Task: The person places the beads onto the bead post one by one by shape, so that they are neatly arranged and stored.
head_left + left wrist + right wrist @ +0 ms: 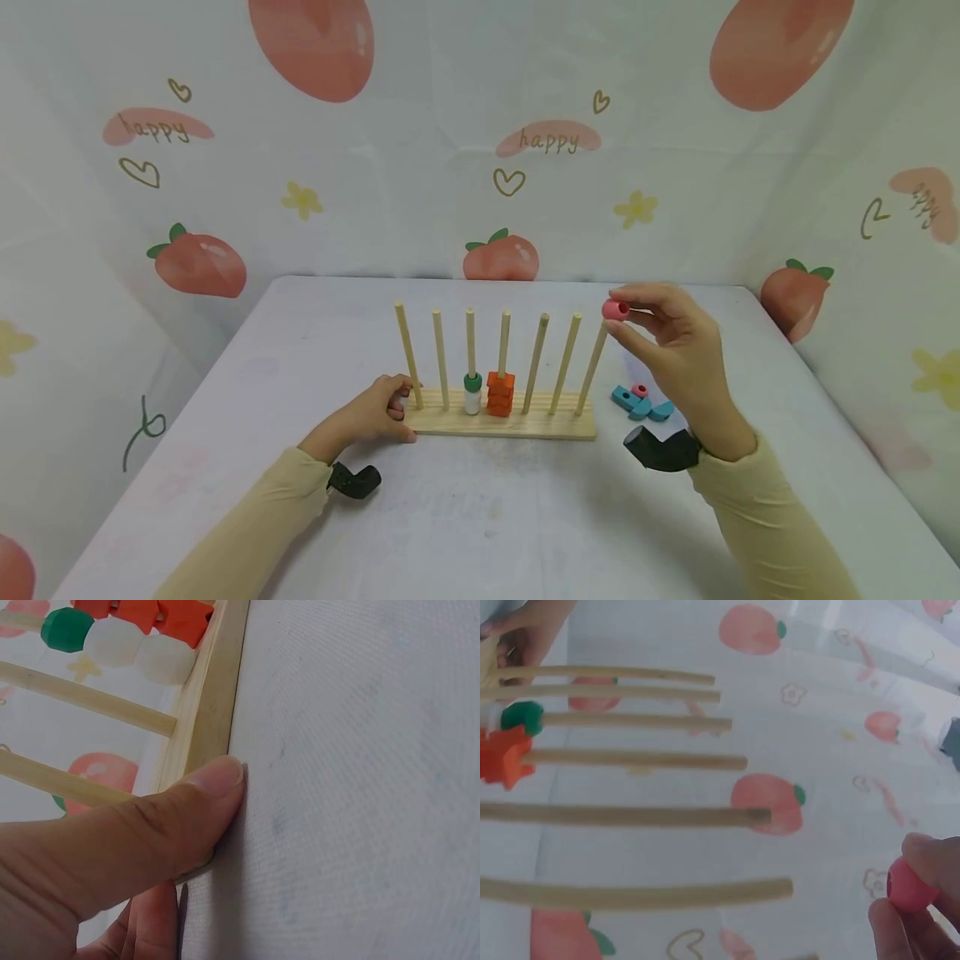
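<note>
My right hand (678,354) pinches a pink bead (612,311) between thumb and fingertips, close to the top of the rightmost peg. The bead's hole shows in the head view. My left hand (375,410) grips the left end of a wooden peg board (525,427), its thumb (217,780) along the front edge. Several upright pegs stand in a row on the board. One carries white beads (166,660) with a green bead (472,382) on top; the peg to its right holds stacked orange star-shaped beads (500,394).
Right of the board, several blue pieces (624,398) lie on the white-covered table (480,517), with another pink bead (640,390) among them. A fruit-printed cloth (420,183) hangs behind the table. Each wrist wears a black mount (660,450).
</note>
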A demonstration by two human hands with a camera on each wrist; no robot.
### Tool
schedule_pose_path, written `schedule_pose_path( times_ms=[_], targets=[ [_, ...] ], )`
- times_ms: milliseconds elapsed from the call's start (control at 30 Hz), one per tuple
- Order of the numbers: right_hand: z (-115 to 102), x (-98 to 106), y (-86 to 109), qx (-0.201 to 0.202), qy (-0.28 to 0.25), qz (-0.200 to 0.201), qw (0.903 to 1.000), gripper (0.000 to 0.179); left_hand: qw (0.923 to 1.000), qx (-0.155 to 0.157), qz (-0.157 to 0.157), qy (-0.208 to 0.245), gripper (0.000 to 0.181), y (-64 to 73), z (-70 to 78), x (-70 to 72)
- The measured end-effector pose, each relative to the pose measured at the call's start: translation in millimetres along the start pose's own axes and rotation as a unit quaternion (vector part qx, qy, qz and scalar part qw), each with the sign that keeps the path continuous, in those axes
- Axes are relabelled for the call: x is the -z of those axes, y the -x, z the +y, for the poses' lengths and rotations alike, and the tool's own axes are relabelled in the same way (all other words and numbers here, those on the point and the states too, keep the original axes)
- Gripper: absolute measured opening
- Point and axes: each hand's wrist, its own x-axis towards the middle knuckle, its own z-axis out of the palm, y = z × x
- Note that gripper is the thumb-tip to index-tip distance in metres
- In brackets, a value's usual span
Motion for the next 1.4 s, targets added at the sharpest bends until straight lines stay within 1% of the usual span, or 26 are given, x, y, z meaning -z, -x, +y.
schedule_pose_path(
  times_ms=[133, 233, 300, 333, 467, 600, 667, 733, 833, 900, 967, 1067, 1100, 1267, 1400],
  targets=[
    [-2, -11, -6.5, 0.024, -0.032, -0.009, 0.9992, 0.034, 1.0000, 0.001, -0.001, -0.001, 0.076, 0.6, 0.4, -0.8],
    [-2, -18, -10.2, 0.033, -0.030, -0.018, 0.9988, 0.036, 1.0000, 0.001, 0.000, -0.001, 0.075, 0.6, 0.6, -0.5],
    [-2, -22, -12.0, 0.036, -0.016, -0.026, 0.9989, 0.038, 1.0000, -0.001, 0.000, -0.004, 0.075, 0.3, 0.1, -0.2],
    [-1, -24, -12.6, 0.038, -0.003, -0.031, 0.9988, 0.039, 1.0000, 0.002, 0.001, -0.002, 0.075, 0.1, -0.1, -0.2],
    [3, -29, -15.6, 0.052, 0.051, -0.046, 0.9962, 0.039, 1.0000, 0.002, 0.001, -0.001, 0.076, -0.9, -1.0, -0.2],
    [8, -31, -19.9, 0.078, 0.121, -0.062, 0.9876, 0.042, 1.0000, 0.003, 0.003, -0.002, 0.075, -1.4, -0.8, -0.4],
    [11, -31, -22.0, 0.090, 0.143, -0.073, 0.9829, 0.044, 1.0000, 0.001, 0.002, -0.003, 0.075, -1.5, -1.1, 0.0],
    [14, -31, -23.6, 0.101, 0.155, -0.088, 0.9788, 0.043, 1.0000, 0.003, 0.002, 0.000, 0.075, -1.5, -1.4, 0.7],
    [17, -32, -25.6, 0.109, 0.146, -0.107, 0.9774, 0.043, 1.0000, -0.003, -0.001, 0.001, 0.076, -1.5, -1.6, 1.2],
    [20, -33, -26.4, 0.115, 0.143, -0.112, 0.9766, 0.043, 1.0000, -0.004, -0.002, 0.003, 0.076, -1.3, -1.4, 1.1],
    [21, -34, -27.0, 0.115, 0.142, -0.115, 0.9764, 0.043, 1.0000, -0.002, -0.003, 0.005, 0.076, -1.0, -1.3, 0.9],
    [24, -33, -26.8, 0.111, 0.159, -0.117, 0.9741, 0.042, 1.0000, 0.004, -0.001, 0.009, 0.075, -0.6, -1.2, 0.2],
    [24, -33, -26.6, 0.108, 0.162, -0.119, 0.9736, 0.041, 1.0000, 0.001, -0.003, 0.008, 0.075, -0.2, -1.3, 0.2],
    [26, -31, -25.9, 0.092, 0.183, -0.133, 0.9697, 0.041, 1.0000, 0.004, -0.002, 0.003, 0.075, 0.1, -1.0, -0.3],
    [26, -31, -25.9, 0.088, 0.194, -0.140, 0.9669, 0.041, 1.0000, 0.004, 0.002, -0.004, 0.075, -0.6, -0.5, -0.3]
  ],
)
